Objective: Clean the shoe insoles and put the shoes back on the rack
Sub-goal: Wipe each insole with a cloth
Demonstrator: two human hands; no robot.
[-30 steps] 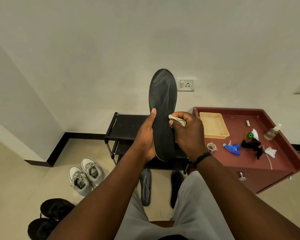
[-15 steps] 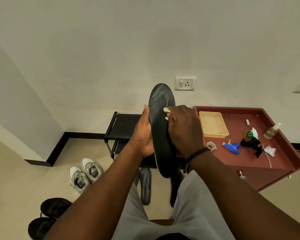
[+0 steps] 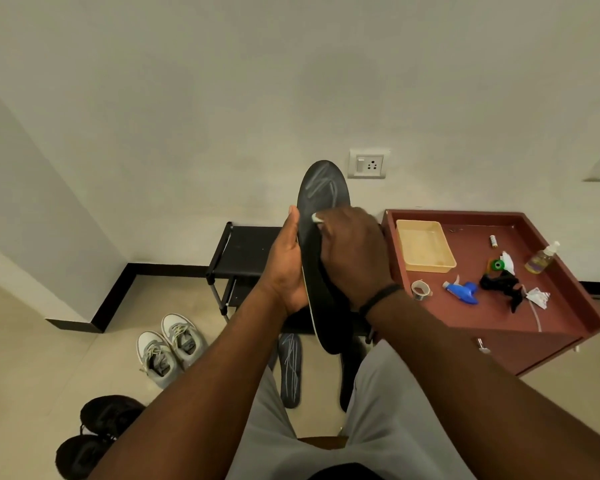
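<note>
The left hand (image 3: 286, 268) grips a black insole (image 3: 321, 258) upright by its edge; the right hand (image 3: 354, 254) pinches a pale cloth (image 3: 316, 218) against its face.

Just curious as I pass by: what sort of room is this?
Probably a home entryway or room corner: a black shoe rack against the wall, grey sneakers on the tiled floor, and a maroon cabinet carrying a spray bottle and other supplies.
</note>
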